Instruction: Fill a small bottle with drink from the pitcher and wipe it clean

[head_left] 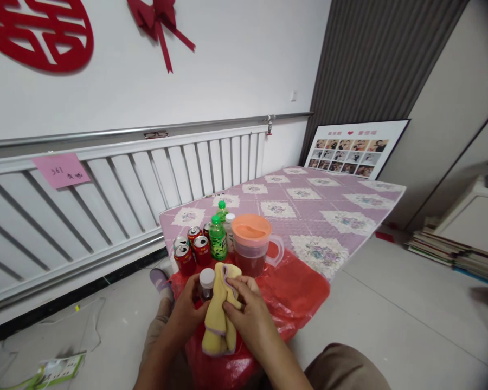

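Note:
My left hand (190, 306) is wrapped round a small clear bottle with a white cap (207, 278). A yellow cloth with purple edging (219, 319) hangs from my right hand (250, 311), pinched between its fingers beside the bottle. Just beyond my hands stand several red cans (201, 250), green bottles (218, 238) and a white-capped bottle (229, 227). A clear pitcher with an orange lid (251, 235) is to their right, its handle facing right.
Red plastic sheeting (296, 287) covers the near end of a table with a purple patterned cloth (276, 208). Along the wall runs a white radiator (126, 184). A photo board (350, 149) leans at the far end.

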Motion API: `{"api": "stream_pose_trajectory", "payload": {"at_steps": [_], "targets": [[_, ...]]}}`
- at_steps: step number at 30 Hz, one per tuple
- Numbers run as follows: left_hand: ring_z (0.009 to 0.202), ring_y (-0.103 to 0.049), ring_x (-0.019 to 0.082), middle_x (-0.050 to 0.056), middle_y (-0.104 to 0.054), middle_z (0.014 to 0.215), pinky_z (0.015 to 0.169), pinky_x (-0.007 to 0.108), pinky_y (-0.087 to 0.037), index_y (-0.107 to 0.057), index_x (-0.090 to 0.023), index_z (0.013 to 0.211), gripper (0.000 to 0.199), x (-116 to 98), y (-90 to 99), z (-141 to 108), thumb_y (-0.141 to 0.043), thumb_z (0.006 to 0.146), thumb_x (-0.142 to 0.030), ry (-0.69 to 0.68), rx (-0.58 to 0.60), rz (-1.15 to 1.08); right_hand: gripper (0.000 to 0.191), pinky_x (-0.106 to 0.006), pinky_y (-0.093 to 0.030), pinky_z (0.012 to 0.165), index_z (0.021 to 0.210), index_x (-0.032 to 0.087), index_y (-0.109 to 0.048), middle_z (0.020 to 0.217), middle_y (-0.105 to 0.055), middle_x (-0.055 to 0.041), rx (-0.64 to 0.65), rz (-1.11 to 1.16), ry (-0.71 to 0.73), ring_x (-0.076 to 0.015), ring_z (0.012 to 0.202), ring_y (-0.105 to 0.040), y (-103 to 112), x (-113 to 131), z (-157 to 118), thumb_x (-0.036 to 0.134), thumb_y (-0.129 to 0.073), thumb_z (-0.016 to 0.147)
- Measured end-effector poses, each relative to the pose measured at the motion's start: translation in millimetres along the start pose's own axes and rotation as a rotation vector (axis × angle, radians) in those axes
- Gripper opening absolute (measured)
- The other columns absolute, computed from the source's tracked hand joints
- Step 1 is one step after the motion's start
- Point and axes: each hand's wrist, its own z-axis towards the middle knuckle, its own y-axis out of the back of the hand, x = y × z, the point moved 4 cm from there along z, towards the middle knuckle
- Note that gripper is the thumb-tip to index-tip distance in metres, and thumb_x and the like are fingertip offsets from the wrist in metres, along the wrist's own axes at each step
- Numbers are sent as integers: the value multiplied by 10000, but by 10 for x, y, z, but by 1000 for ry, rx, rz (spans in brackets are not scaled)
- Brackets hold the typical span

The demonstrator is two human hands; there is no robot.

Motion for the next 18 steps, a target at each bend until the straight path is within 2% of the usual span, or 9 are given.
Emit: {"api": "stream_pose_trajectory", "payload": {"at_steps": [5, 8, 10, 12, 13, 15, 17, 18], "targets": [[1013, -645, 232, 91, -654, 1140, 961, 405, -508, -474, -200, 1235, 503, -34, -19, -5, -684, 779, -233, -24, 0, -39, 341, -360, -531, 870, 1073, 216, -735, 973, -618, -63, -23, -60, 79, -228, 948, -633, -19, 8, 25, 150, -613, 762], [1027, -643, 232, 100, -646, 1170, 957, 403, -509, -469, -199, 1233, 495, -29, -25, -10, -673, 783, -226, -26, -2, -40, 272, -398, -510, 894, 1061, 244, -730, 954, -626, -59, -112, -124, 164, -236, 963, -604, -57, -43, -8, 188, -616, 820], [1003, -644, 226, 98, -644, 1160, 950, 402, -511, -463, -195, 1239, 499, -17, -19, -11, -667, 784, -225, -21, -17, -21, 243, -432, -488, 957, 1057, 242, -717, 1054, -610, -84, -195, -144, 223, -247, 1055, -576, -95, -74, -55, 199, -581, 860], [986, -643, 224, 93, -647, 1144, 945, 401, -513, -463, -194, 1243, 505, 1, -9, -9, -668, 784, -233, -15, -23, -12, 270, -479, -423, 1063, 1110, 234, -684, 1277, -538, -118, -224, -142, 250, -269, 1234, -496, -162, -101, -104, 195, -546, 882], [983, -644, 225, 91, -649, 1140, 943, 401, -515, -466, -194, 1245, 511, 12, -7, -7, -674, 780, -240, -10, -18, -14, 317, -508, -372, 1113, 1170, 233, -654, 1394, -468, -125, -208, -138, 249, -287, 1329, -422, -208, -114, -123, 194, -556, 871], [1002, -645, 236, 93, -652, 1154, 945, 402, -518, -471, -197, 1245, 528, 35, -2, -1, -694, 770, -257, 2, -6, -32, 566, -561, -275, 1172, 1344, 232, -536, 1561, -294, -123, -125, -132, 212, -328, 1457, -244, -312, -142, -148, 189, -641, 790], [1048, -641, 250, 104, -645, 1194, 966, 410, -512, -469, -197, 1248, 554, 50, -1, 2, -716, 757, -266, 7, -2, -60, 850, -591, -224, 1187, 1467, 222, -399, 1621, -174, -127, -58, -133, 159, -360, 1498, -130, -390, -170, -154, 165, -708, 677], [1079, -635, 257, 110, -639, 1218, 979, 415, -508, -467, -196, 1248, 563, 50, 0, 1, -723, 751, -266, 5, -6, -73, 915, -594, -215, 1189, 1491, 219, -365, 1631, -150, -129, -51, -134, 132, -364, 1503, -115, -405, -183, -147, 154, -713, 648]]}}
